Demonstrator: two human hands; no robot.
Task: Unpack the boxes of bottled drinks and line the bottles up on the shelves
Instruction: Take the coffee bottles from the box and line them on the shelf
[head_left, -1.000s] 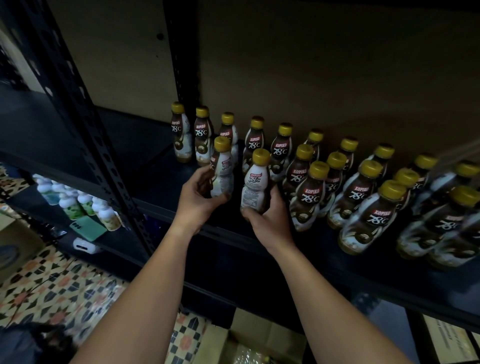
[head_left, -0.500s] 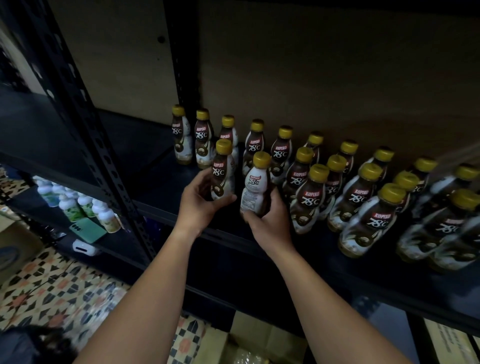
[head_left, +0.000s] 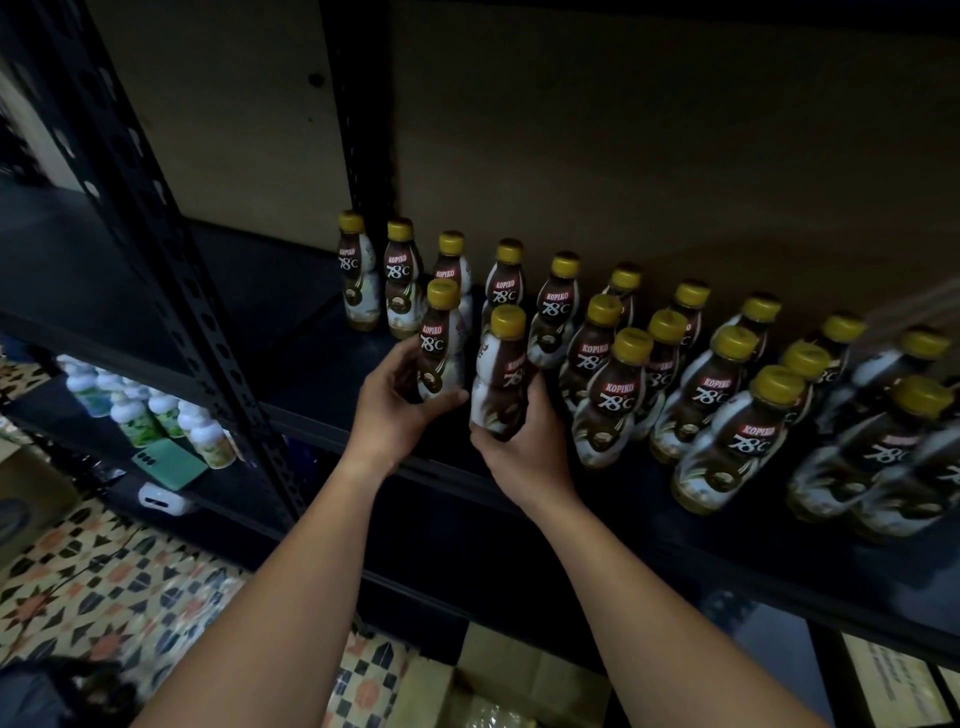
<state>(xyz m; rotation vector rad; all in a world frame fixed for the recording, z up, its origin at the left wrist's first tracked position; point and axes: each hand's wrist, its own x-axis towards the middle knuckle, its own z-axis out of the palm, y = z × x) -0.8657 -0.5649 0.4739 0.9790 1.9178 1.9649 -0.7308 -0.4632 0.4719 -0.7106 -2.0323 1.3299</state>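
On the shelf: the dark metal shelf (head_left: 322, 374) carries rows of yellow-capped Kopiko coffee bottles (head_left: 618, 384), standing close together from the middle to the right end; the left part is bare.
Left hand: the left hand (head_left: 395, 410) wraps the lower body of one bottle (head_left: 439, 343), thumb across the front, fingers behind; the bottle stands upright with its label facing out.
Right hand: the right hand (head_left: 524, 447) cups the base of a second bottle (head_left: 501, 374) from below and behind; this bottle tilts a little and its label is turned partly aside.
Why held low: gripping near the base keeps the caps and labels clear, so each bottle can be judged against its neighbours and turned to face forward.
Why side by side: both held bottles sit at the left end of the front rows, just before the back row (head_left: 452, 265), which suggests the rows are being extended leftward.
Step in hand: likely setting and squaring these two; whether their bases touch the shelf cannot be told.
Risk: bottles stand packed, so a nudge could topple neighbours.
Boxes: an open cardboard box (head_left: 524, 680) lies on the floor below the shelf; its contents are unclear.
Lower left: white bottles with green labels (head_left: 156, 415) and a green phone (head_left: 169, 462) occupy the lower shelf.
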